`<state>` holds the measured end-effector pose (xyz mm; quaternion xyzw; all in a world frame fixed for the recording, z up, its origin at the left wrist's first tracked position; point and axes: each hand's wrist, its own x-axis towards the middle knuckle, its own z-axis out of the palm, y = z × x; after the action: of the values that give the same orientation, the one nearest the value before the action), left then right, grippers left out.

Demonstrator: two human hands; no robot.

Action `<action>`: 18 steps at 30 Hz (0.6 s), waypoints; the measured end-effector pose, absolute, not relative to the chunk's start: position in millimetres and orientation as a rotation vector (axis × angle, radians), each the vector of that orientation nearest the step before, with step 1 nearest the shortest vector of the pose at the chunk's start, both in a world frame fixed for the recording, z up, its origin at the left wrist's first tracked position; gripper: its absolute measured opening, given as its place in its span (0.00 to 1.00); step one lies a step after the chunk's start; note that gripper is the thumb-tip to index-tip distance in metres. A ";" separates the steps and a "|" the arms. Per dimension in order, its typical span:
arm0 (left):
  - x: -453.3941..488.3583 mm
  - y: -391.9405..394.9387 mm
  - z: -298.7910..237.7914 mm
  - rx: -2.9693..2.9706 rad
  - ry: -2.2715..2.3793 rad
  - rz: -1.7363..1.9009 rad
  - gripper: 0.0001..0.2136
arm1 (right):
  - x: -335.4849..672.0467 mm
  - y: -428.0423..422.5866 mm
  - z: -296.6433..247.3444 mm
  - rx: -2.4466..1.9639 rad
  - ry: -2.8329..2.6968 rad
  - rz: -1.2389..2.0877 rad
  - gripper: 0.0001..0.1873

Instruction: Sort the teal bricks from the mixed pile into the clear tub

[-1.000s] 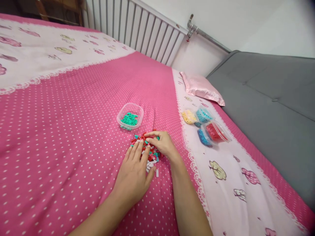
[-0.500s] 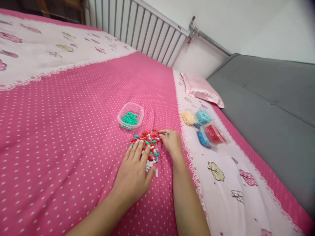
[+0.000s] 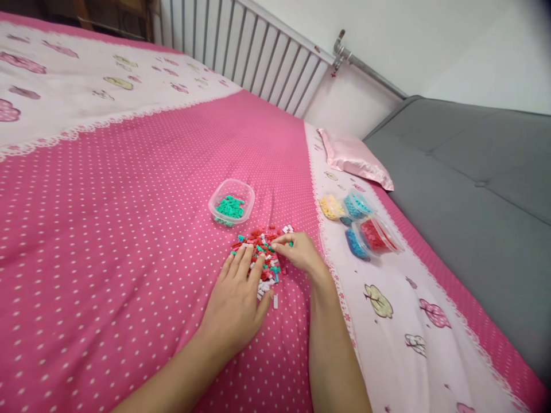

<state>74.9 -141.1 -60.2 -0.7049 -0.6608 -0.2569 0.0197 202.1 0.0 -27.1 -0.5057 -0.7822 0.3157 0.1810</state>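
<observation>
A small heap of red, white and teal plastic pieces lies on the pink dotted bedspread. My left hand rests flat on the near side of the heap, fingers stretched out. My right hand is at the heap's right edge, its fingertips pinched together on the pieces; what they hold is too small to name. Just beyond the heap stands a clear plastic tub with teal pieces in it.
To the right, on the pale border of the bedspread, lie several small clear tubs with yellow, light blue, blue and red pieces. A pink satin pillow lies behind them. A grey sofa and a white radiator border the bed.
My right hand went from the heap's top to its right edge and came back a little toward the middle, fingers pinching. My left hand stayed flat on the heap.
</observation>
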 end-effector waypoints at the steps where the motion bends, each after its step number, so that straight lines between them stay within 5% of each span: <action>1: 74.7 -141.2 -60.4 -2.189 -2.055 -0.800 0.26 | 201.3 -0.7 -28.3 -1.448 -2.243 0.885 0.11; 9: 74.7 -141.4 -61.0 -2.183 -2.063 -0.834 0.25 | 195.0 -4.4 -31.6 -1.561 -2.275 0.654 0.07; 18: 74.3 -141.3 -62.1 -2.173 -2.045 -0.834 0.25 | 197.8 2.1 -32.9 -1.459 -2.034 0.876 0.10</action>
<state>74.3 -141.3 -62.1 -0.7012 -0.6599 -0.2690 0.0216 197.8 2.1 -32.9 -0.5337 -0.7441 0.3204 0.2424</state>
